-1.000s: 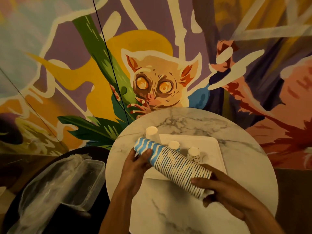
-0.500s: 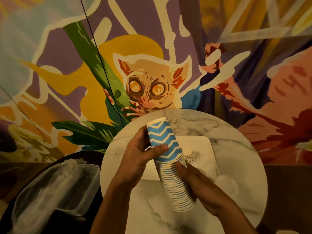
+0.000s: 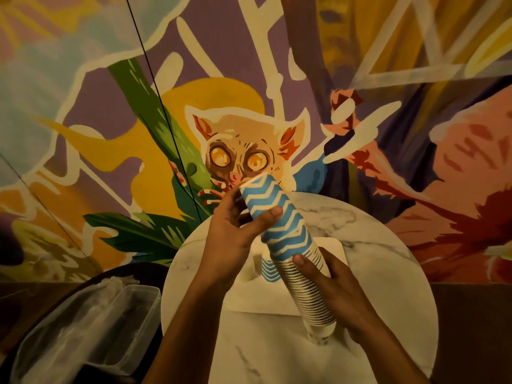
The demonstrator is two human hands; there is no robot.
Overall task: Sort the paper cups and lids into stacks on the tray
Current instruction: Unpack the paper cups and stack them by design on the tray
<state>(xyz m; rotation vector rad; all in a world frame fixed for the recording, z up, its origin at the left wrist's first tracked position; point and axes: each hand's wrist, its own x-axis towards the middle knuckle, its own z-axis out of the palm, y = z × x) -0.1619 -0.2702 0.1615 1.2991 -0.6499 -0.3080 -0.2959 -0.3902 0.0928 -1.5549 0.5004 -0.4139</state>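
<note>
Both hands curl round a long tilted stack of nested paper cups (image 3: 291, 250), blue zigzag-patterned: left hand (image 3: 235, 239) near its top, right hand (image 3: 329, 284) lower, above the pale square tray (image 3: 335, 246) on the round marble desk (image 3: 388, 245).

You see dim, warm, yellowish light. The marble table (image 3: 388, 245) is the brightest surface, toward 5 o'clock; the plastic container (image 3: 133, 306) at 8 o'clock sits in shadow. Wide-angle bending curves the mural (image 3: 83, 106) at the edges, and detail is soft.
</note>
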